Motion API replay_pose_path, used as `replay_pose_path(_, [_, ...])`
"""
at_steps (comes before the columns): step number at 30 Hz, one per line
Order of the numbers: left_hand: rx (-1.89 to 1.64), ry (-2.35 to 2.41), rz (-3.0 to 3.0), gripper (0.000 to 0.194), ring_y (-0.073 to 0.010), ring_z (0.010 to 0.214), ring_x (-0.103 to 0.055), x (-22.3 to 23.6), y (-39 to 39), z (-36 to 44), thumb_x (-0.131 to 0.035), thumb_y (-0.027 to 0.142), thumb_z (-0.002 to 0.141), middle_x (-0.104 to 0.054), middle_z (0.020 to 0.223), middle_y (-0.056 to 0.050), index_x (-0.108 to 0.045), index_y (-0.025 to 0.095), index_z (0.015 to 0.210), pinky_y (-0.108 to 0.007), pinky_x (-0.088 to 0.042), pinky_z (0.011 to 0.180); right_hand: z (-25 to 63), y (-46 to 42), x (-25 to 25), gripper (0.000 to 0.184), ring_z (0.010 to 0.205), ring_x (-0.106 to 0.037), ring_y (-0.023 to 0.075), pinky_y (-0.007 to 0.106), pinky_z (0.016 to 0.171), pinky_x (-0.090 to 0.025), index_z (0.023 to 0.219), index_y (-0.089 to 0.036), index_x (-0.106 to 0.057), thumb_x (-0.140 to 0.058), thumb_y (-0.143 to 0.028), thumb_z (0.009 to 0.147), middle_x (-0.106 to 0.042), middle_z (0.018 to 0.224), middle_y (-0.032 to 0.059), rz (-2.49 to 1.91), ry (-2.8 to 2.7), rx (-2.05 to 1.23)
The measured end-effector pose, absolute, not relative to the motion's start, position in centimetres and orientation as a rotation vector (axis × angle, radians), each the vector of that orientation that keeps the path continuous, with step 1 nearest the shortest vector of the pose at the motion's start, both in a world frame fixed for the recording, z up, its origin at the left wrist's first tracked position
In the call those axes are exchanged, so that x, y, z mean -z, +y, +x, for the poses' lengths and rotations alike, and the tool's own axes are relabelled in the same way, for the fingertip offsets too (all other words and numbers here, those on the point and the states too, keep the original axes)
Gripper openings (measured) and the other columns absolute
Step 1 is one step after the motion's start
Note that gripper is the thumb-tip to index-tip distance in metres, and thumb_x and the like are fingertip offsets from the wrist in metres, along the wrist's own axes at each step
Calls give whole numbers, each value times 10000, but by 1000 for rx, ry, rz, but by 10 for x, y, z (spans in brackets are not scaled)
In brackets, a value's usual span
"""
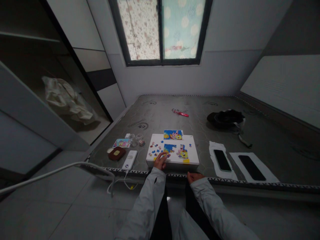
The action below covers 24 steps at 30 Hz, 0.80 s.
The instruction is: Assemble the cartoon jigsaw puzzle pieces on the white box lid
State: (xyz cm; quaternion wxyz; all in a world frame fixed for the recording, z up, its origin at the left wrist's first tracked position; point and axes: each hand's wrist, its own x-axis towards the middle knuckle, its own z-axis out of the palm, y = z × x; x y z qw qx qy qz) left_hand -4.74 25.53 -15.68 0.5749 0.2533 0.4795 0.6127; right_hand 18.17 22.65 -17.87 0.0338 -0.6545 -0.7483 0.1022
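A white box (156,161) bears a partly joined jigsaw puzzle (170,147) with blue and yellow cartoon parts. My left hand (160,161) is over the box's front edge, its fingers pinched on a small puzzle piece (168,155) at the puzzle's lower left; the fingers partly hide it. Several loose puzzle pieces (156,150) lie left of the puzzle. A picture card (173,134) lies at the box's back edge. My right hand (195,177) rests low by the bed's front edge, right of the box, with curled fingers and nothing visible in them.
On the left are a white power bank (130,160) with a cable, a brown pouch (117,153), a picture card (122,143) and small clear containers (137,140). Two phones (222,160) lie on white sheets at right. A dark cap (226,119) and a red wrapper (180,112) lie farther back.
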Motion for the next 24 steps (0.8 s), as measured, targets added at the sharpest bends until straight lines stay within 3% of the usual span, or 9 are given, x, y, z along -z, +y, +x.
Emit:
replay_pose_path(7, [-1420, 1068, 641, 532, 35, 333, -305, 156, 255, -44, -860, 421, 491, -735, 1025, -82, -501, 184, 804, -153, -179, 324, 183, 227, 181, 488, 631, -598, 158, 280, 540, -250, 713, -256, -750, -366, -406, 975, -722, 725, 34, -2023, -2322, -305])
replay_pose_path(15, [-1418, 1080, 655, 490, 11, 382, -382, 164, 256, -43, -870, 373, 472, -721, 1060, -87, -509, 171, 736, -162, -209, 353, 183, 227, 182, 496, 584, -565, 140, 280, 535, -249, 666, -236, -725, -377, -423, 966, -689, 659, 29, -2032, -2294, -297])
replay_pose_path(18, [-1431, 1079, 666, 472, -52, 481, -525, 168, 259, -44, -881, 326, 445, -726, 1047, -106, -527, 168, 715, -169, -298, 395, 183, 227, 182, 502, 601, -578, 139, 276, 540, -260, 663, -241, -723, -373, -435, 966, -702, 681, 26, -2042, -2291, -305])
replay_pose_path(20, [-1447, 1076, 674, 474, -130, 659, -635, 170, 261, -45, -891, 272, 404, -734, 1000, -112, -533, 170, 697, -189, -412, 490, 182, 228, 182, 502, 614, -588, 142, 272, 545, -266, 666, -245, -723, -371, -436, 968, -710, 696, 23, -2051, -2294, -308])
replay_pose_path(24, [-1475, 1068, 691, 487, -217, 939, -653, 169, 262, -45, -896, 217, 381, -742, 939, -103, -580, 180, 752, -251, -515, 674, 182, 228, 181, 500, 620, -597, 140, 264, 544, -264, 668, -244, -720, -370, -431, 972, -710, 700, 16, -2062, -2308, -316])
